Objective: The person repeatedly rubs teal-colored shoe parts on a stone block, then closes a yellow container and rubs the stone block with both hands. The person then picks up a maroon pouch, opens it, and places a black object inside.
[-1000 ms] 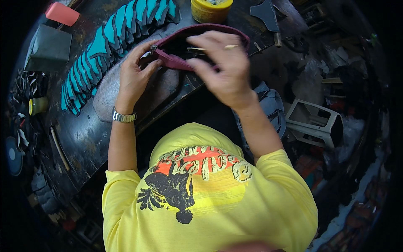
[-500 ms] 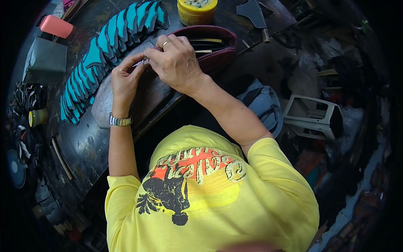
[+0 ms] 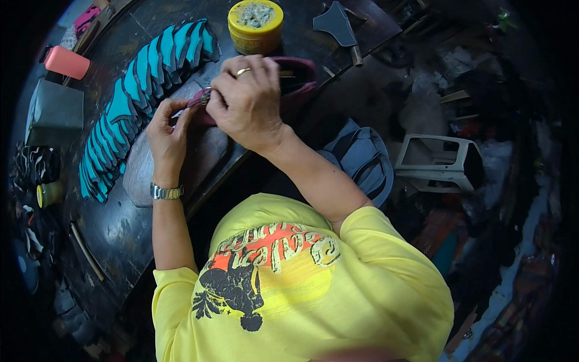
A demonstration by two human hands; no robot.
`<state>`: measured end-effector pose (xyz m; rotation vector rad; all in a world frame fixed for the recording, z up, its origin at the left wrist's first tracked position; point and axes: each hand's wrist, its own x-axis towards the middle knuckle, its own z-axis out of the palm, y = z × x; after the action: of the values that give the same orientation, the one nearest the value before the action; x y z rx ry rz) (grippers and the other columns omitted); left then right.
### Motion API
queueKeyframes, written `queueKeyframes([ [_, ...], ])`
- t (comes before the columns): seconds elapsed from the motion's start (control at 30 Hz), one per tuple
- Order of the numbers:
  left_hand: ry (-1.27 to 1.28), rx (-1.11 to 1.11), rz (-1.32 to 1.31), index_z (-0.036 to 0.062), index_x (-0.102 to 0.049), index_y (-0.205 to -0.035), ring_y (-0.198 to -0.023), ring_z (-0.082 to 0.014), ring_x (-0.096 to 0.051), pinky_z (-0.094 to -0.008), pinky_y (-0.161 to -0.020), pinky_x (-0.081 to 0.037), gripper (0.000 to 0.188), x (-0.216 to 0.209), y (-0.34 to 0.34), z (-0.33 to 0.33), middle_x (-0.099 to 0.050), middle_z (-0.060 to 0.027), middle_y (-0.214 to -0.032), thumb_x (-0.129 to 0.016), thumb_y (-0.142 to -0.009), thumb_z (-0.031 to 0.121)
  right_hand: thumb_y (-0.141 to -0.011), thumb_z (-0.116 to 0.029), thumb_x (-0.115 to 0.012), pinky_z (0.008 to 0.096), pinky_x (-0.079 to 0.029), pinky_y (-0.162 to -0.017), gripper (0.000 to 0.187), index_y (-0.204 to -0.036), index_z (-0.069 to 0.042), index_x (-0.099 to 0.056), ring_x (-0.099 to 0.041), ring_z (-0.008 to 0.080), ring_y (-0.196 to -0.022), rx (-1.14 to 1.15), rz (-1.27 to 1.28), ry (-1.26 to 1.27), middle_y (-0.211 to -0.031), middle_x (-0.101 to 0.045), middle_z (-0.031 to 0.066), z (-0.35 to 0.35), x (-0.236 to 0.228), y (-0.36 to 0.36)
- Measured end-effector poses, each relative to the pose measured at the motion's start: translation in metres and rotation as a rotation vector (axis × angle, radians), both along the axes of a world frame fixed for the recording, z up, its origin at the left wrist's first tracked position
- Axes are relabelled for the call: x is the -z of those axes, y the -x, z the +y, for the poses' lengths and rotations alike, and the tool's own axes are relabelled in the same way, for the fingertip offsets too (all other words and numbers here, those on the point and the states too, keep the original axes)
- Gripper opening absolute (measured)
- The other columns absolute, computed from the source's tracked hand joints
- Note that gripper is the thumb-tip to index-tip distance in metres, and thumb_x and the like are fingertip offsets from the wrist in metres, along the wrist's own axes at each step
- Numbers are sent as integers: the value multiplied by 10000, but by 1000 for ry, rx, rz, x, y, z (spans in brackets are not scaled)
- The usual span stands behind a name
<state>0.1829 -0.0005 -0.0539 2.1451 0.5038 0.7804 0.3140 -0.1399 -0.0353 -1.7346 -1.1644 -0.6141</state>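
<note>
Both my hands are on a maroon pouch [image 3: 304,95] at the table's edge. My left hand [image 3: 167,136], with a metal-band watch at the wrist, pinches the pouch's left end between thumb and fingers. Close beside it, my right hand [image 3: 252,105], ringed on one finger, is closed on the pouch's upper edge. A small shiny metal piece, perhaps a zip part, shows between the two hands. Most of the pouch's middle is hidden behind my right hand; its dark opening shows to the right. Under my hands lies a worn grey-brown slab [image 3: 142,175].
A curved row of overlapping teal-and-black pieces [image 3: 123,99] lies behind my left hand. Beyond stand a yellow tub [image 3: 256,30] and a dark flat shape [image 3: 335,27]. At left are a pink bottle [image 3: 67,63] and a grey-green box [image 3: 55,111]. Off the table's right side: blue-grey fabric [image 3: 365,157], a pale stool [image 3: 431,154].
The pouch's left end now shows as a maroon strip between my hands. Less of its opening and contents shows than before. The whole view has shifted slightly.
</note>
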Motion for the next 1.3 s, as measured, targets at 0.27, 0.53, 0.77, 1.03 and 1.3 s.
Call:
queueKeyframes([
  [0.27,48,-16,14,-1,-693,-1006,-838,-90,-636,-241,-770,-513,94,-1,3,1,-686,-29,-899,-717,-917,20,-722,-117,-722,491,-376,-969,62,-766,-96,-683,-558,299,-1067,174,3,36,-970,-610,71,-53,5,-47],
  [0.53,131,4,18,-2,-682,-1005,-829,-86,-637,-238,-754,-516,85,-1,3,-1,-680,-30,-889,-705,-925,14,-765,-62,-720,432,-490,-823,65,-804,-32,-679,-624,317,-888,299,303,60,-917,-648,114,-110,42,-105],
  [0.77,72,-4,19,-1,-675,-1002,-826,-83,-636,-239,-751,-517,71,-3,4,-3,-682,-33,-890,-694,-935,13,-805,-107,-746,393,-505,-751,98,-822,-21,-701,-646,288,-838,246,381,126,-852,-673,115,-120,47,-112],
  [1.03,121,-18,-2,14,-669,-1082,-895,-115,-658,-260,-798,-532,163,1,-1,-7,-686,-47,-963,-702,-922,21,-823,-270,-801,404,-509,-904,333,-1077,-64,-743,-651,295,-1005,542,182,191,-1090,-709,136,-112,20,-183],
  [1.3,-267,78,-45,68,-694,-1173,-1115,-290,-634,-374,-956,-517,344,-43,-13,-39,-632,-125,-1215,-783,-842,95,-852,-206,-745,352,-526,-891,369,-1201,-88,-722,-682,247,-949,16,513,368,-1049,-723,117,-104,9,-150],
])
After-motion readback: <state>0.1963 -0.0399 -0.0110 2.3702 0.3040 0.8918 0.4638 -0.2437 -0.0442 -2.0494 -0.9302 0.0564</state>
